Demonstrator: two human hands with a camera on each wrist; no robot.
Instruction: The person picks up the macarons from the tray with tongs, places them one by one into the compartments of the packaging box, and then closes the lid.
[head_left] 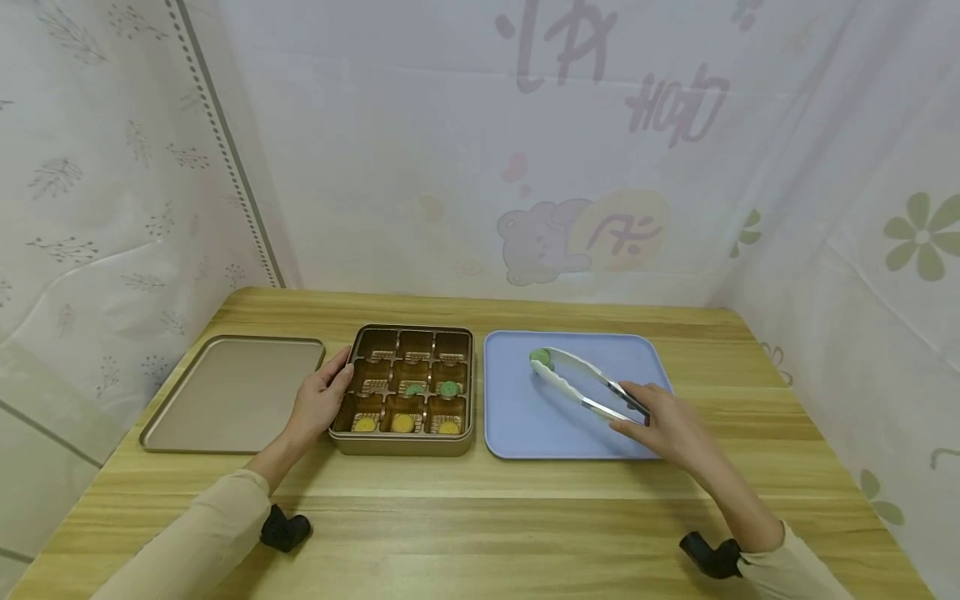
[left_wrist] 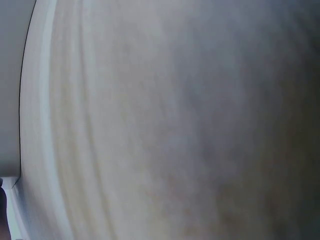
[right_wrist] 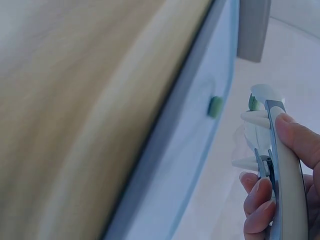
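Observation:
A gold box (head_left: 341, 437) with nine compartments sits mid-table; it holds yellow cakes (head_left: 403, 423) in the front row and green cakes (head_left: 448, 388) in the middle row. My left hand (head_left: 321, 402) grips the box's left edge, thumb on the rim. To the right lies a blue tray (head_left: 525, 417). My right hand (head_left: 667, 427) holds metal tongs (head_left: 585, 382) by the handle end, and their tips close round a green cake (head_left: 542, 360) at the tray's far left. In the right wrist view the tongs (right_wrist: 274, 145) show a green bit at the tips (right_wrist: 253, 102). The left wrist view is a pale blur.
A flat gold lid (head_left: 232, 392) lies left of the box. The wooden table (head_left: 480, 517) has bare room in front of the tray and box. Printed curtains close in the back and both sides. Black wrist mounts (head_left: 285, 529) sit on both sleeves.

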